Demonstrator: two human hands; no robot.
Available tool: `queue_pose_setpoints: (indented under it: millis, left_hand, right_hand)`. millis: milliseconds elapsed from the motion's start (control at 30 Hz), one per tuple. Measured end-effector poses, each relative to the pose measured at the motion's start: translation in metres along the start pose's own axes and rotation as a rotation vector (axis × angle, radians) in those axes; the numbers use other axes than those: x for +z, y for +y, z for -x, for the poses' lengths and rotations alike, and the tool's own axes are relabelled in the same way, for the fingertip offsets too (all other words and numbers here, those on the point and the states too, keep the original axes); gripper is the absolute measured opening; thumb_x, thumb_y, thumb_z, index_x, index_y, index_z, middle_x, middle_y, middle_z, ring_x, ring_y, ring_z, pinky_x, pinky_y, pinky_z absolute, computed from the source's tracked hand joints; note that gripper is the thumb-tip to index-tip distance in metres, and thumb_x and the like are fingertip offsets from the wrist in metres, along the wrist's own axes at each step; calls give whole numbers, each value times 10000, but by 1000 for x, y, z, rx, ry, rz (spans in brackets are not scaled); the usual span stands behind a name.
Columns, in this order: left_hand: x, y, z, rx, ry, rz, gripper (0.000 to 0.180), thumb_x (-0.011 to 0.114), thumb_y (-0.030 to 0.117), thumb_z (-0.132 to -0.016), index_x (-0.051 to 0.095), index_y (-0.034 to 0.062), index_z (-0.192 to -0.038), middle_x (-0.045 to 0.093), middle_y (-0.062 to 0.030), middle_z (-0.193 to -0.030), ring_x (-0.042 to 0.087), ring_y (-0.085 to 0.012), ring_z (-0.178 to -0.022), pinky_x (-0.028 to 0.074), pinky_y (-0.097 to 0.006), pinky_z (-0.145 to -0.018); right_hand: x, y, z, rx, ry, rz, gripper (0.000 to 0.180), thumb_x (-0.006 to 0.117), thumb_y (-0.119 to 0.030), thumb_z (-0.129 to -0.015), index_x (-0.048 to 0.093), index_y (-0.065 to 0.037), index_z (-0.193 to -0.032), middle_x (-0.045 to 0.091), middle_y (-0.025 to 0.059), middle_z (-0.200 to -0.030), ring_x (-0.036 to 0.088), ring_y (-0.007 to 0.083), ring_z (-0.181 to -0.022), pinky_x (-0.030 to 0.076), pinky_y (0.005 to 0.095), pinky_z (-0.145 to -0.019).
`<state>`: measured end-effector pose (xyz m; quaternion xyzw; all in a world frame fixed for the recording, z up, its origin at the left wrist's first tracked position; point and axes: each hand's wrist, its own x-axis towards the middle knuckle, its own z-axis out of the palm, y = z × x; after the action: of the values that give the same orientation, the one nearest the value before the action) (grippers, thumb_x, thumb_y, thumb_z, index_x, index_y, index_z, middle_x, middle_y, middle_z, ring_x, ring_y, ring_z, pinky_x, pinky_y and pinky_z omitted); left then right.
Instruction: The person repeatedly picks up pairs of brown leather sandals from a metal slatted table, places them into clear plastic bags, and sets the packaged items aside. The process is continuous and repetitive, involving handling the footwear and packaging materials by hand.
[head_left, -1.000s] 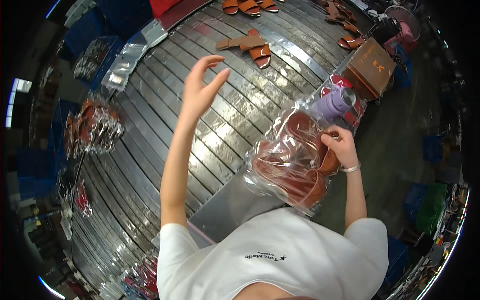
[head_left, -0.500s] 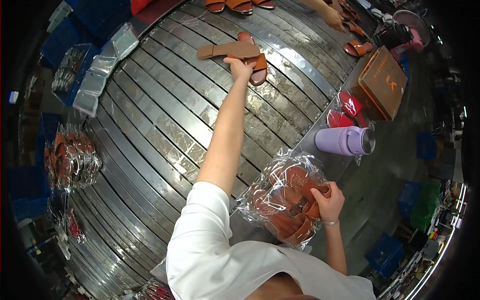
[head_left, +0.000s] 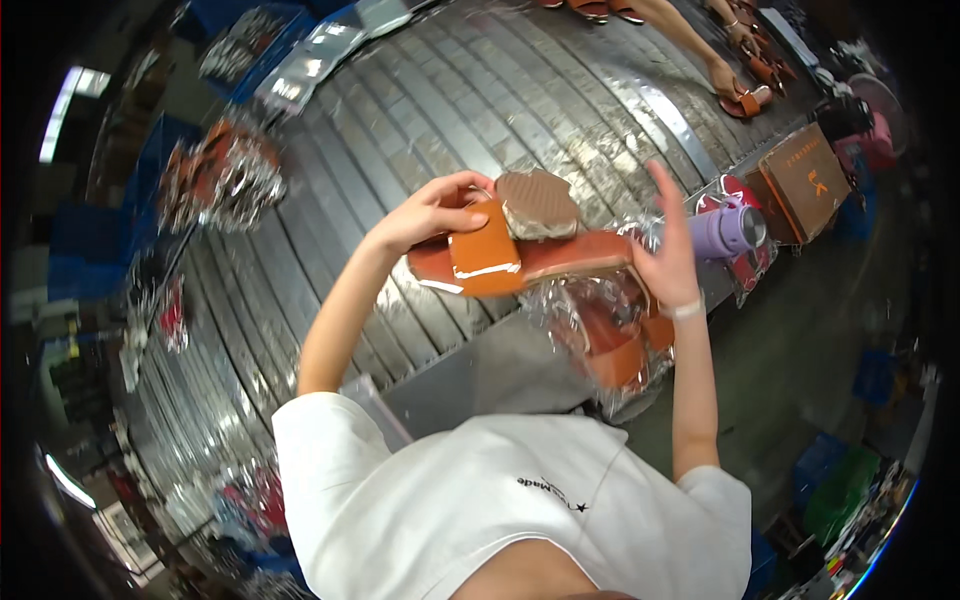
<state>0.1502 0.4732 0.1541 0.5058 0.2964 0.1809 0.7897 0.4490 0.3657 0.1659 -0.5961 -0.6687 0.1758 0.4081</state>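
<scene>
My left hand point(head_left: 430, 215) grips a pair of brown slide sandals above the slatted metal conveyor. One sandal point(head_left: 488, 245) lies sideways with its wide orange strap up, my thumb pressing on that strap. Behind it, the other sandal shows its ribbed tan sole point(head_left: 538, 200); the rest of that one is hidden. At the heel end, my right hand point(head_left: 672, 255) is open, fingers stretched up and nothing grasped; whether its palm touches the heel I cannot tell. Below the pair, brown sandals in a clear plastic bag point(head_left: 610, 345) rest at the conveyor's edge.
A purple tumbler point(head_left: 725, 230), bagged red sandals point(head_left: 748, 268) and a brown shoebox point(head_left: 806, 182) line the right edge. At upper right another person's hand point(head_left: 720, 76) touches a sandal point(head_left: 748, 101). Bagged sandals point(head_left: 225, 175) are piled at the left, near blue bins.
My left hand has brought the sandal pair from the far conveyor close to me. My right hand has let go of the bagged sandals and risen beside the pair. The view has turned.
</scene>
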Motion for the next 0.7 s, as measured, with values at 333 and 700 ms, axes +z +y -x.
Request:
queue_pose_setpoints:
  millis: [333,700]
  left_hand:
    - [47,-77,206,11,-136,-371,410,676,77,-746,582,17,-1141,625,-93,-1060,569,-172,-993,422,-310,-894]
    - [86,-353,242,-215,1434,-36,849,751,417,-715,330,10,-1329,387,-187,-1305,370,-306,-1216,350,-399,-993]
  right_hand:
    - [133,-45,134,294,-697,-612,273,714,-209,-792,618,9,-926,626,24,-725,553,73,-641,447,247,-568]
    - [219,-75,239,840,-961,-740,239,742,-187,-747,579,-40,-843,610,19,-737,537,65,-586,431,211,-543]
